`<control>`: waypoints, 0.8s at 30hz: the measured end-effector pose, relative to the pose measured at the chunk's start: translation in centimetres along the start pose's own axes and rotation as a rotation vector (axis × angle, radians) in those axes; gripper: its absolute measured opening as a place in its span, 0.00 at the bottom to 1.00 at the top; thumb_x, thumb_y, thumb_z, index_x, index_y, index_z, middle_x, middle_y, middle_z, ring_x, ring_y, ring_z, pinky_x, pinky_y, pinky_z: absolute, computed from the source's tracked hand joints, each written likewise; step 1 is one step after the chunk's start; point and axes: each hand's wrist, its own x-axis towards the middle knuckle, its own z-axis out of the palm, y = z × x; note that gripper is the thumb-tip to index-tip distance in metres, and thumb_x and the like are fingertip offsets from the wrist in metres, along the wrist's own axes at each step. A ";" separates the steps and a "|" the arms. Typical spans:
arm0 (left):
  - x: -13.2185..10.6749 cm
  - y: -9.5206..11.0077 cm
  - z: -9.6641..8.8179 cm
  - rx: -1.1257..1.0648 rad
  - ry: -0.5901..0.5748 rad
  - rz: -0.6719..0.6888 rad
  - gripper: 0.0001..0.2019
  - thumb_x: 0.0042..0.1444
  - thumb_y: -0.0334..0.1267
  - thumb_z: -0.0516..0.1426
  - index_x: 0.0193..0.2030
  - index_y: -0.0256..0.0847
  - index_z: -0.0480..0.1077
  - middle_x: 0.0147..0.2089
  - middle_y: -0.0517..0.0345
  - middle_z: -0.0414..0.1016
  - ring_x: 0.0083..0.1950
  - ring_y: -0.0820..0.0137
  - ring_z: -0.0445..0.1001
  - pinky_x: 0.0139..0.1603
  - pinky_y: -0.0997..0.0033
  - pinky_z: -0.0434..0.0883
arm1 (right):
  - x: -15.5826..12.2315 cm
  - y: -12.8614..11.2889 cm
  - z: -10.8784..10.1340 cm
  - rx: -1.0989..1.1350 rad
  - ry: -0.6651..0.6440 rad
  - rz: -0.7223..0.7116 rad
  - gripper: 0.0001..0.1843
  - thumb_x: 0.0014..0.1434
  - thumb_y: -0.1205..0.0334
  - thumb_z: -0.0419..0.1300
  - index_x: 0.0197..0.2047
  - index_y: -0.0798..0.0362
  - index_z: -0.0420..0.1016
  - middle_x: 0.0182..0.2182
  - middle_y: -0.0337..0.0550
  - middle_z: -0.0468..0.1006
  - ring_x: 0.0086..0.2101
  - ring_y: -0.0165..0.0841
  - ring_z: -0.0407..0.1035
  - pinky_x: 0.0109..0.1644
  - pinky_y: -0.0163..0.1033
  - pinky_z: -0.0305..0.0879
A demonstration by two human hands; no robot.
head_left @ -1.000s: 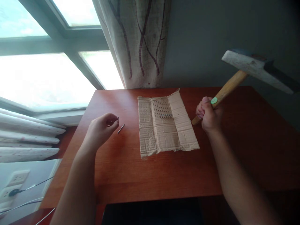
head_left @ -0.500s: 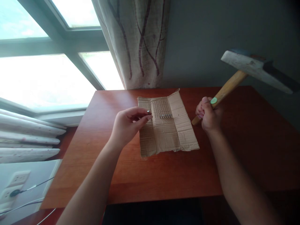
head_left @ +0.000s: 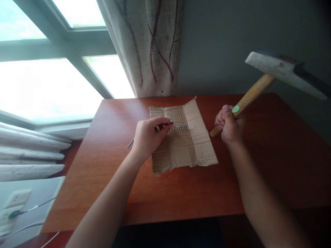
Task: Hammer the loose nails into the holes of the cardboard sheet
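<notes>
Fingers of the left hand [head_left: 148, 136] pinch a nail [head_left: 171, 122] over the cardboard [head_left: 181, 148], which holds a row of nails [head_left: 183, 127] beside punched holes [head_left: 176, 115]; the right hand [head_left: 231, 127] grips a hammer [head_left: 256, 91].

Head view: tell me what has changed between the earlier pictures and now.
The left hand moved right, carrying a pinched nail from beside the loose nail to over the cardboard. The right hand still grips the hammer; cardboard and loose nail stayed on the table.
</notes>
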 end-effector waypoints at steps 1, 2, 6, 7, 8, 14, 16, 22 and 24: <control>0.0 0.0 0.0 0.005 0.003 0.005 0.05 0.57 0.38 0.64 0.37 0.42 0.83 0.28 0.61 0.82 0.26 0.75 0.70 0.29 0.73 0.67 | 0.0 0.0 0.0 -0.003 0.001 -0.002 0.35 0.57 0.35 0.66 0.19 0.49 0.53 0.13 0.30 0.53 0.14 0.23 0.48 0.15 0.35 0.42; 0.0 0.1 0.0 0.009 0.005 0.011 0.05 0.57 0.38 0.64 0.37 0.42 0.83 0.28 0.61 0.81 0.25 0.75 0.70 0.29 0.73 0.67 | 0.0 0.0 0.0 -0.002 -0.001 -0.004 0.34 0.57 0.35 0.66 0.19 0.49 0.53 0.13 0.30 0.53 0.14 0.23 0.48 0.15 0.35 0.42; 0.0 0.3 0.1 0.020 0.013 0.026 0.05 0.57 0.38 0.64 0.37 0.42 0.83 0.28 0.61 0.81 0.25 0.75 0.70 0.29 0.73 0.67 | 0.0 -0.1 0.0 0.006 -0.013 -0.008 0.34 0.57 0.36 0.66 0.19 0.49 0.53 0.13 0.30 0.54 0.14 0.23 0.49 0.15 0.34 0.42; 0.0 0.3 0.1 0.024 0.014 0.028 0.05 0.57 0.38 0.64 0.37 0.42 0.83 0.28 0.61 0.81 0.25 0.75 0.70 0.29 0.73 0.67 | 0.0 -0.1 0.0 0.004 -0.014 -0.009 0.34 0.57 0.35 0.66 0.19 0.49 0.53 0.13 0.30 0.54 0.14 0.23 0.49 0.15 0.34 0.42; 0.0 0.3 0.1 0.029 0.014 0.029 0.05 0.57 0.38 0.64 0.37 0.42 0.83 0.28 0.61 0.81 0.25 0.75 0.70 0.29 0.73 0.67 | -0.1 -0.2 0.0 -0.001 -0.015 -0.009 0.34 0.57 0.35 0.66 0.19 0.49 0.53 0.13 0.30 0.54 0.14 0.23 0.49 0.15 0.34 0.42; 0.0 0.2 0.1 0.050 0.017 0.033 0.06 0.58 0.38 0.63 0.37 0.42 0.83 0.28 0.60 0.82 0.25 0.74 0.71 0.28 0.73 0.67 | -0.1 -0.2 0.0 -0.031 -0.021 -0.013 0.34 0.58 0.34 0.64 0.20 0.49 0.53 0.14 0.30 0.53 0.14 0.23 0.48 0.15 0.34 0.43; 0.0 0.3 0.1 0.054 0.021 0.036 0.06 0.58 0.39 0.63 0.37 0.42 0.83 0.29 0.60 0.82 0.25 0.74 0.71 0.28 0.73 0.67 | -0.1 -0.2 0.0 -0.030 -0.019 -0.011 0.34 0.58 0.34 0.65 0.20 0.48 0.53 0.14 0.30 0.53 0.14 0.24 0.48 0.15 0.34 0.42; -0.1 0.4 0.1 0.050 0.021 0.043 0.06 0.58 0.38 0.64 0.37 0.42 0.83 0.29 0.60 0.82 0.25 0.75 0.71 0.30 0.72 0.68 | 0.0 -0.1 0.0 -0.030 -0.009 -0.007 0.34 0.58 0.34 0.65 0.19 0.49 0.53 0.14 0.30 0.53 0.14 0.24 0.48 0.15 0.35 0.42; -0.1 0.4 0.0 0.054 0.020 0.043 0.05 0.58 0.38 0.64 0.37 0.42 0.83 0.28 0.61 0.82 0.25 0.75 0.71 0.30 0.72 0.68 | 0.0 -0.1 0.0 -0.036 -0.012 -0.008 0.35 0.58 0.33 0.64 0.19 0.48 0.53 0.14 0.30 0.53 0.14 0.24 0.48 0.15 0.35 0.43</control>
